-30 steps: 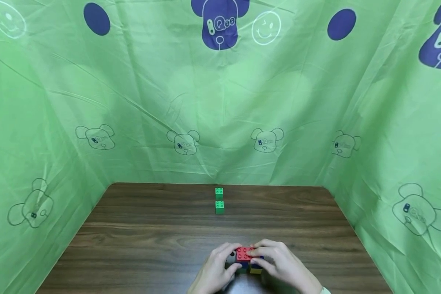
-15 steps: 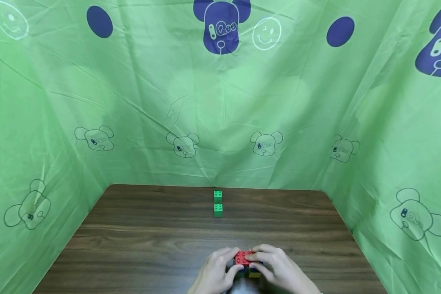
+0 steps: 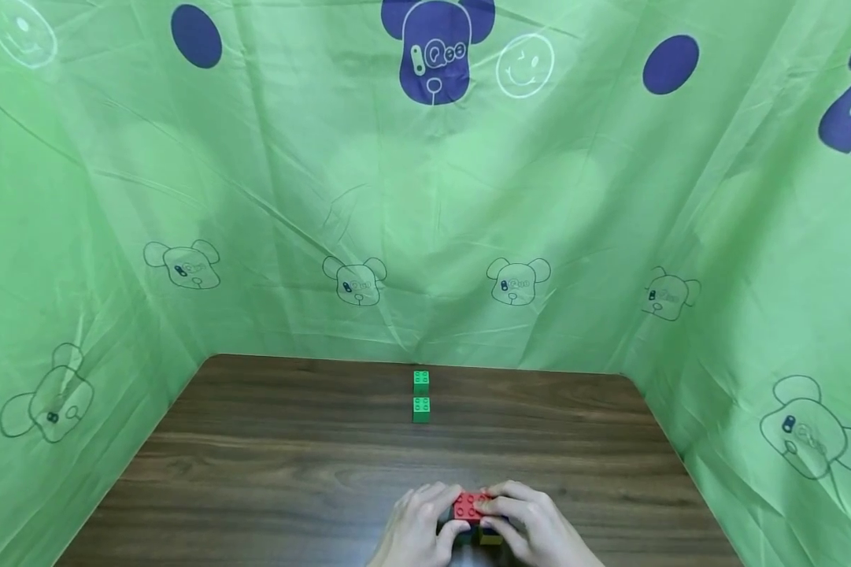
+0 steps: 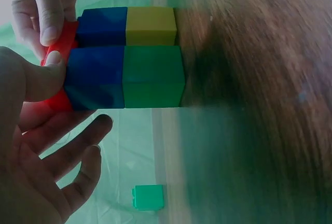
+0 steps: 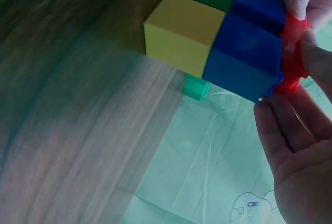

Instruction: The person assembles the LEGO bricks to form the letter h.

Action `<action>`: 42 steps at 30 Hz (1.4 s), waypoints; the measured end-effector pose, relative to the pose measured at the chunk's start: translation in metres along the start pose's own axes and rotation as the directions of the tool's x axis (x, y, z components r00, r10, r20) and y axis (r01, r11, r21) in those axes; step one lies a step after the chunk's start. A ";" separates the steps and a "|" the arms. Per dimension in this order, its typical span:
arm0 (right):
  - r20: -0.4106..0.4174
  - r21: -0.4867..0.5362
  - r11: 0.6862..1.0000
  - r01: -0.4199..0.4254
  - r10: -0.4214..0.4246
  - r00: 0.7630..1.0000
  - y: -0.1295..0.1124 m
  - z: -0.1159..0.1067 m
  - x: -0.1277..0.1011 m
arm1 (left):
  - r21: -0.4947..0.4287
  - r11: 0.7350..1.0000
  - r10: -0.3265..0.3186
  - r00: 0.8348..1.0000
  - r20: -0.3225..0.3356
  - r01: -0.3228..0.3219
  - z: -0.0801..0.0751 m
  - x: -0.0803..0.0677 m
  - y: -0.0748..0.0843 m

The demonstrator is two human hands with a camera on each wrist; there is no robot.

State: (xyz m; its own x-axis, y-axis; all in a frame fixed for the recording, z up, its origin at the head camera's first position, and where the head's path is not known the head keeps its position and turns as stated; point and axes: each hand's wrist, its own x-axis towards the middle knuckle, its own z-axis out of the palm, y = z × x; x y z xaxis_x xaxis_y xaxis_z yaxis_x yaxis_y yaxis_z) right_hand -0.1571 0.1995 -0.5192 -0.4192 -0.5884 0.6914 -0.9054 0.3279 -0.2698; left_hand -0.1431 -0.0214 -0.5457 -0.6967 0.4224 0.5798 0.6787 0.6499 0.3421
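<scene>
A red brick (image 3: pixel 465 506) with studs lies across the tops of two short stacks standing side by side. The left stack has a blue brick (image 4: pixel 95 79) over a green brick (image 4: pixel 153 77); the right one has another blue brick (image 5: pixel 244 53) over a yellow brick (image 5: pixel 184 32). My left hand (image 3: pixel 418 526) pinches the red brick's left end between thumb and fingers, its other fingers spread. At the right end my right hand (image 3: pixel 536 524) pinches the same brick. Blue studs show below the red brick on the right stack in the right wrist view.
Two small green bricks, a farther one (image 3: pixel 421 381) and a nearer one (image 3: pixel 421 410), stand in line toward the back of the wooden table (image 3: pixel 290 449). A green printed cloth (image 3: pixel 425 205) hangs around the table's back and sides.
Both hands keep their hold on the red brick. Hands and stacks sit a little lower in the head view, whose framing has also shifted slightly.
</scene>
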 end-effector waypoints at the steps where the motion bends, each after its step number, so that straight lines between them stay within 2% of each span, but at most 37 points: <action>1: -0.011 -0.001 1.000 0.002 -0.002 1.000 0.000 0.001 0.000 | 0.006 1.000 0.005 1.000 -0.008 -0.005 0.000 0.000 0.000; 9: -0.040 -0.026 1.000 -0.006 0.005 0.999 -0.001 0.000 -0.003 | 0.028 0.999 0.040 0.999 -0.035 -0.039 0.000 0.004 0.001; 14: -0.002 0.010 1.000 -0.022 0.022 1.000 0.002 -0.001 -0.004 | 0.026 1.000 0.010 1.000 -0.016 -0.010 0.001 0.003 0.001; 17: 0.047 0.027 0.997 -0.078 0.076 0.996 0.003 -0.003 -0.008 | 0.036 0.999 0.007 1.000 0.004 -0.008 0.003 0.002 0.002; 19: 0.085 0.029 0.990 -0.135 0.132 0.988 0.002 -0.006 -0.010 | 0.035 0.999 0.007 1.000 0.027 -0.008 0.004 0.002 0.003; 23: 0.169 0.013 0.961 -0.277 0.271 0.948 0.000 -0.010 -0.017 | 0.013 1.000 -0.009 0.996 0.094 0.008 0.002 0.002 0.002; 26: 0.201 0.012 0.943 -0.334 0.325 0.924 0.000 -0.009 -0.021 | -0.014 1.000 -0.016 0.990 0.139 0.018 -0.001 0.003 0.002; 28: 0.200 0.024 0.940 -0.341 0.330 0.922 0.002 -0.007 -0.022 | -0.052 0.998 -0.018 0.985 0.174 0.028 -0.004 0.005 0.000; 30: 0.192 0.035 0.941 -0.337 0.324 0.926 0.003 -0.006 -0.021 | -0.099 0.994 -0.025 0.974 0.227 0.049 -0.009 0.009 -0.001; 33: 0.181 0.043 0.942 -0.332 0.320 0.930 0.005 -0.004 -0.018 | -0.177 0.979 -0.031 0.938 0.346 0.098 -0.020 0.019 -0.008; 37: 0.188 0.043 0.939 -0.341 0.327 0.926 0.007 -0.003 -0.015 | -0.141 0.975 -0.077 0.862 0.501 0.169 -0.043 0.042 -0.026; 39: 0.197 0.036 0.933 -0.359 0.346 0.918 0.007 -0.003 -0.014 | -0.082 0.980 -0.112 0.839 0.533 0.183 -0.055 0.057 -0.037; 40: 0.199 0.030 0.929 -0.368 0.355 0.913 0.007 -0.003 -0.014 | -0.046 0.980 -0.139 0.831 0.539 0.194 -0.060 0.066 -0.043; 42: 0.207 0.024 0.920 -0.392 0.379 0.902 0.007 -0.004 -0.014 | 0.018 0.982 -0.170 0.842 0.512 0.187 -0.067 0.084 -0.055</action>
State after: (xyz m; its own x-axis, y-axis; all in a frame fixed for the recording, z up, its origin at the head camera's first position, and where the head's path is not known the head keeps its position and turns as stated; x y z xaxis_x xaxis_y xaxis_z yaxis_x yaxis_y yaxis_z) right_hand -0.1572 0.2126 -0.5280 -0.7353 -0.5592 0.3828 -0.6699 0.5142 -0.5356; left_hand -0.2236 -0.0643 -0.4665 -0.8209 0.5687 0.0520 0.5321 0.7287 0.4312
